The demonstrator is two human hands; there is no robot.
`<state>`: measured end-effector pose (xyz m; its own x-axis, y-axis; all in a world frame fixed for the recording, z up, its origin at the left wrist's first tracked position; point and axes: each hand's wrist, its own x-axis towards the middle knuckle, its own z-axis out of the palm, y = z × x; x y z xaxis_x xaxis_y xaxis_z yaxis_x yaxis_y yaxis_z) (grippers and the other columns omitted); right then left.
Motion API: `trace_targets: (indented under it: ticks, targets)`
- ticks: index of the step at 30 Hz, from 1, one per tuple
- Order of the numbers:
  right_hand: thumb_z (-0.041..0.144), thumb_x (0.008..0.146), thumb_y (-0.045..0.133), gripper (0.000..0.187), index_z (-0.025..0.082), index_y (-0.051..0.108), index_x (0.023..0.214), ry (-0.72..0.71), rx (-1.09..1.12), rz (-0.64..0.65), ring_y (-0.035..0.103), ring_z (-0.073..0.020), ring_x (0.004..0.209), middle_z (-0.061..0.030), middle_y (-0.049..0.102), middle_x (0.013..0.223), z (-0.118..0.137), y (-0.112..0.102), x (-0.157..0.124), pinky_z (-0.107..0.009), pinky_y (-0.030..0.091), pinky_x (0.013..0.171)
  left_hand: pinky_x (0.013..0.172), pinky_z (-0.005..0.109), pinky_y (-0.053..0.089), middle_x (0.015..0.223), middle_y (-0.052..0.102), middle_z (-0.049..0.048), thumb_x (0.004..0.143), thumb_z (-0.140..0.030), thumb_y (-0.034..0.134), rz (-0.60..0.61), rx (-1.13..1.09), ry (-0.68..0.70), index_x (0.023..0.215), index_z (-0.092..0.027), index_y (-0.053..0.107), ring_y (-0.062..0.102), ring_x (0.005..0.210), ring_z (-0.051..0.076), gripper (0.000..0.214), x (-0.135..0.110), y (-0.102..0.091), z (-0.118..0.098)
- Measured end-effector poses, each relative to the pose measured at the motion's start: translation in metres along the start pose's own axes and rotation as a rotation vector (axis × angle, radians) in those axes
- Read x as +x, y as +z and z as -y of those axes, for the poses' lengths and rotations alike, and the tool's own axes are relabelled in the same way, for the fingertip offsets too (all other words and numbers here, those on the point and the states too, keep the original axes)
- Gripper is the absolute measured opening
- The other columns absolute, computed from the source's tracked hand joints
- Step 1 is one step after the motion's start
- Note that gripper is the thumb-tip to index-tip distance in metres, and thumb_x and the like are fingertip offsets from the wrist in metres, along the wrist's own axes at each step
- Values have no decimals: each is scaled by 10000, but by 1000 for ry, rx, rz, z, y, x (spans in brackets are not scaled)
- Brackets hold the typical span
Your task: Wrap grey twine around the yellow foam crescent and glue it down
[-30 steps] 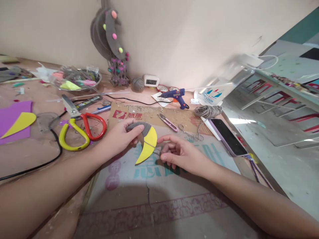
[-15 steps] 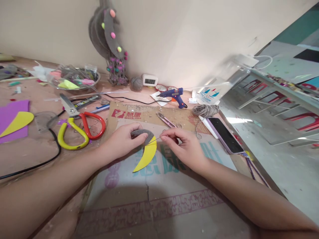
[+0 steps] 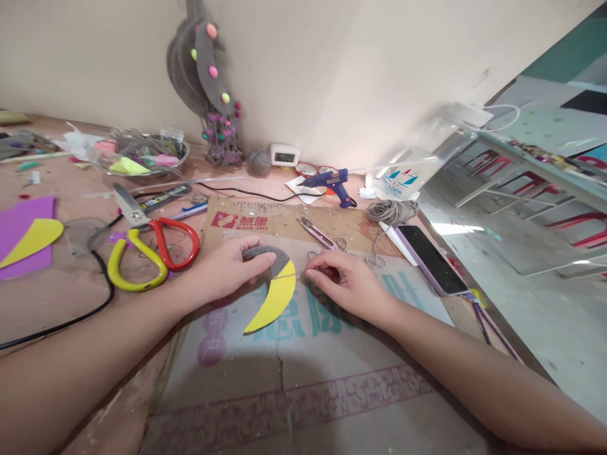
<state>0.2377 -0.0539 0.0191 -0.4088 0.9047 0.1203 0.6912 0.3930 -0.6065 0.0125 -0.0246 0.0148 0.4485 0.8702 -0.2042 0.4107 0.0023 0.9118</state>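
My left hand [image 3: 225,268] grips a yellow foam crescent [image 3: 270,300] by its upper end, which is wound with grey twine [image 3: 265,254]. The crescent hangs just above a flattened cardboard sheet [image 3: 303,373]. My right hand [image 3: 344,281] sits close to the right of the crescent, fingers pinched on a thin strand of the twine that runs taut to the wrapped part. A ball of the same twine [image 3: 391,210] lies further right on the cardboard.
Large red-and-yellow scissors [image 3: 147,243] lie left of my left hand, beside a black cable [image 3: 102,278]. Small snips [image 3: 317,232], a blue glue gun [image 3: 332,182] and a phone [image 3: 431,259] lie beyond. Purple and yellow foam [image 3: 23,237] is at far left.
My right hand rose to pull the strand up and across the crescent, then came back down close beside it. The left hand kept its grip and turned the crescent slightly.
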Motion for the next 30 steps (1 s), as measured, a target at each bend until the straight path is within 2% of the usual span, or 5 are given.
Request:
trace_targets:
  ticks: [9, 23, 30]
  targets:
    - [281, 838, 522, 155, 176, 632, 810, 48, 44, 0, 518, -98, 605, -7, 623, 710, -3, 3, 3, -212, 391, 560, 435, 188, 285, 543, 432, -61, 808, -397, 467, 84, 117, 85, 685, -191, 475, 390, 485, 89, 240, -2, -1, -1]
    - [286, 836, 527, 162, 170, 637, 810, 23, 43, -59, 508, -93, 597, -19, 638, 745, -2, 7, 4, -209, 378, 553, 525, 209, 322, 609, 450, -59, 797, -424, 459, 107, 316, 171, 690, -189, 502, 435, 580, 109, 261, -2, 0, -4]
    - [296, 835, 529, 173, 166, 641, 812, 21, 47, -63, 493, -90, 574, -21, 636, 732, -2, 7, 4, -211, 378, 542, 523, 206, 317, 611, 452, -57, 798, -403, 458, 120, 322, 188, 685, -189, 502, 428, 573, 105, 246, -3, -1, -4]
